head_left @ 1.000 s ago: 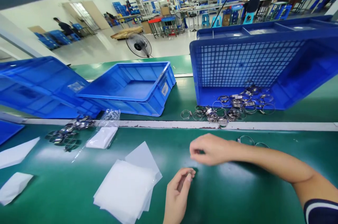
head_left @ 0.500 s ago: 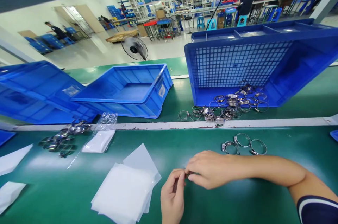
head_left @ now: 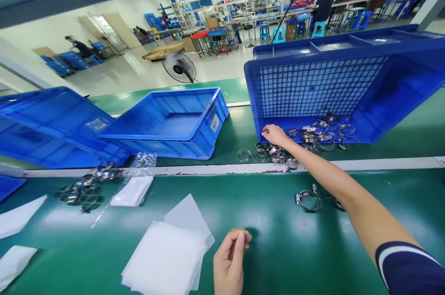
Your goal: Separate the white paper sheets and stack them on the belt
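Note:
My right hand [head_left: 274,134] is stretched out over the front left part of the tilted blue crate [head_left: 255,96], its fingers closed; what they hold, if anything, is hidden. Just beneath and beside it lie several metal hose clamps [head_left: 274,150]. My left hand [head_left: 232,258] is low in the middle, thumb pressed to curled fingers, with nothing I can make out in them. To its left lies a stack of white translucent sheets [head_left: 167,253]. A few round clamps [head_left: 308,201] lie on the green table under and beside my right forearm.
An open blue bin [head_left: 163,140] stands at the back centre, another tilted blue crate [head_left: 59,128] at the left. In front are dark clamps [head_left: 83,188] and a plastic bag [head_left: 134,191]. White packets [head_left: 14,262] lie far left. A fan [head_left: 179,67] and people are behind.
My right hand has left my left hand and moved up and forward to the clamps by the tilted crate. My left hand has stayed nearly in place. The view has shifted slightly.

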Action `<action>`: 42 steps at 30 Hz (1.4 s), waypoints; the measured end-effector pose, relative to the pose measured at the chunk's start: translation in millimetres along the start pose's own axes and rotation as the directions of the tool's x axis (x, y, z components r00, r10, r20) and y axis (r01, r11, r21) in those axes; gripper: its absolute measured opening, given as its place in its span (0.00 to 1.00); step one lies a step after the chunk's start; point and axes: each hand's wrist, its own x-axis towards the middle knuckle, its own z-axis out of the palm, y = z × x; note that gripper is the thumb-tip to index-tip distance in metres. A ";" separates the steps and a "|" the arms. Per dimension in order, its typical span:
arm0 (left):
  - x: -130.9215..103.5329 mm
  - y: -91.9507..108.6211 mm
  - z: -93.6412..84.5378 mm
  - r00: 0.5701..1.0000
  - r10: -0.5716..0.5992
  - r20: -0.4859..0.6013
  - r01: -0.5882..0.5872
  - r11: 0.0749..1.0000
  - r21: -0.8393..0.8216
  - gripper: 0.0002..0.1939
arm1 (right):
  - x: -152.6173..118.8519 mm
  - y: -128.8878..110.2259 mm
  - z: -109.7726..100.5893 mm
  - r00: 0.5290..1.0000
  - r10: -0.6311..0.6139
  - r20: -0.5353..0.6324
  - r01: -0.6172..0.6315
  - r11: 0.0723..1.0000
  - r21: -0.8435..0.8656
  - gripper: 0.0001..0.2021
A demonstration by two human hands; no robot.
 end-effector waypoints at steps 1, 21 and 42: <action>0.2 0.1 -0.3 1.000 -0.004 -0.004 0.004 1.000 -0.001 0.18 | 2.9 -0.3 3.9 1.000 0.004 -0.002 -0.004 1.000 -0.004 0.14; -2.3 8.5 5.3 0.999 -0.023 -0.036 0.022 0.999 -0.031 0.19 | 12.0 7.0 7.8 0.994 -0.103 -0.040 0.103 0.995 -0.007 0.13; -5.3 13.0 6.1 0.998 -0.036 -0.046 0.030 0.992 -0.125 0.16 | 25.1 16.2 11.8 0.993 -0.119 -0.001 0.119 0.991 0.054 0.13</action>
